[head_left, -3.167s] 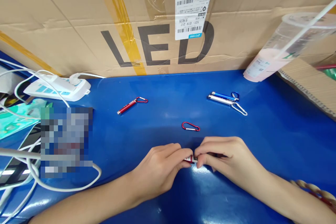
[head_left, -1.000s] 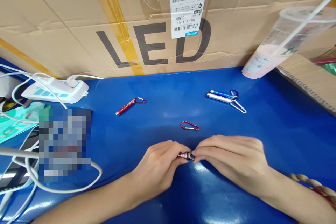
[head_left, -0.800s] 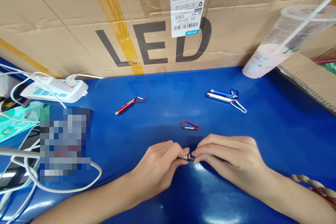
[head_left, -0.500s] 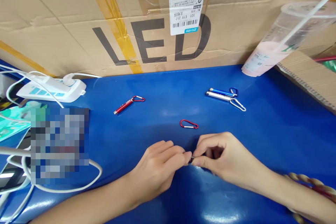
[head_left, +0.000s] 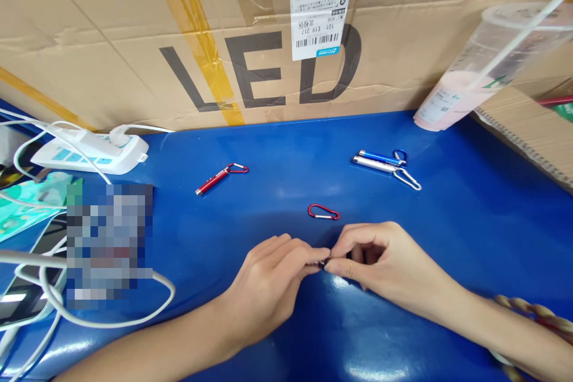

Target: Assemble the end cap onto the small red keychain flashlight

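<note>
My left hand [head_left: 273, 280] is closed, its thumb and forefinger pinching a small dark metallic piece [head_left: 319, 264]. Most of that piece is hidden by the fingers, so its kind does not show. My right hand [head_left: 380, 256] pinches the right end of it between thumb and forefinger, and the fingertips of the two hands nearly meet. Just beyond the hands lies a loose red carabiner [head_left: 320, 215] with a silver gate. Farther left rests a red pen-shaped torch [head_left: 213, 181] with its own red carabiner attached.
A blue torch [head_left: 379, 157] and a silver torch [head_left: 373, 164] lie side by side at the right. Behind stands a cardboard box [head_left: 134, 71]. A pink drink cup [head_left: 441, 104] is at the back right. White cables and a power strip [head_left: 129, 155] occupy the left.
My left fingers have shifted their grip, the forefinger now stretched along the top, and more of the metallic piece shows. My right hand is nearly still. The torches and the loose carabiner lie unmoved.
</note>
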The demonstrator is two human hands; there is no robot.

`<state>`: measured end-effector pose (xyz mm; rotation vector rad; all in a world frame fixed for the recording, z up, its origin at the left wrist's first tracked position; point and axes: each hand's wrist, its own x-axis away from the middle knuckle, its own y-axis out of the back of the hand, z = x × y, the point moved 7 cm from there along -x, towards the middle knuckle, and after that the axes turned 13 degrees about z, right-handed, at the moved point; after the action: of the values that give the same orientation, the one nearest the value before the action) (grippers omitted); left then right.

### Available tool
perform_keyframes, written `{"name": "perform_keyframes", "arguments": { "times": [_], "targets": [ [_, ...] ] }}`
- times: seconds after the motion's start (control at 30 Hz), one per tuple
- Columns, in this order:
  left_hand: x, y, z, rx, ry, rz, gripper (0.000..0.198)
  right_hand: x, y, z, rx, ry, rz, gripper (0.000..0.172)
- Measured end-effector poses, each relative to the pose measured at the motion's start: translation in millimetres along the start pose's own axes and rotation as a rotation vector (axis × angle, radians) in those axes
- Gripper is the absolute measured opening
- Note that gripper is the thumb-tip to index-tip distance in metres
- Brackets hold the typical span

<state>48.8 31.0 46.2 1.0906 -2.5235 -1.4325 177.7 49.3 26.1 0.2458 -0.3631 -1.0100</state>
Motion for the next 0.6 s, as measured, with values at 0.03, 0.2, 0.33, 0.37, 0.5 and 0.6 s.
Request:
{"name": "perform_keyframes", "arguments": {
  "times": [0.03, 0.2, 0.33, 0.37, 0.5, 0.6],
  "targets": [
    [0.2, 0.3, 1.7, 0.020, 0.020, -0.009, 0.018, 2.2, 5.0, 6.0, 0.089, 0.069, -0.072, 0.014],
    [0.4, 0.6, 7.2, 0.087, 0.106, -0.010, 0.016, 19.7, 11.6, 33.4, 0.476, 0.425, -0.273, 0.006],
    [-0.4, -0.3, 7.6, 0.109, 0.121, 0.012, 0.017, 28.0, 7.0, 41.3, 0.665, 0.546, -0.290, 0.015],
    [-0.6, -1.1, 7.8, 0.118, 0.121, 0.023, 0.018, 29.3, 6.2, 42.2, 0.688, 0.558, -0.288, 0.018],
    [-1.4, -2.8, 5.7, 0.149, 0.070, 0.042, 0.015, 33.2, 5.1, 45.0, 0.730, 0.580, -0.292, 0.025],
    [-1.5, -1.7, 2.7, 0.158, 0.008, 0.018, 0.012, 33.6, 4.7, 46.1, 0.707, 0.591, -0.274, 0.025]
  ]
}}
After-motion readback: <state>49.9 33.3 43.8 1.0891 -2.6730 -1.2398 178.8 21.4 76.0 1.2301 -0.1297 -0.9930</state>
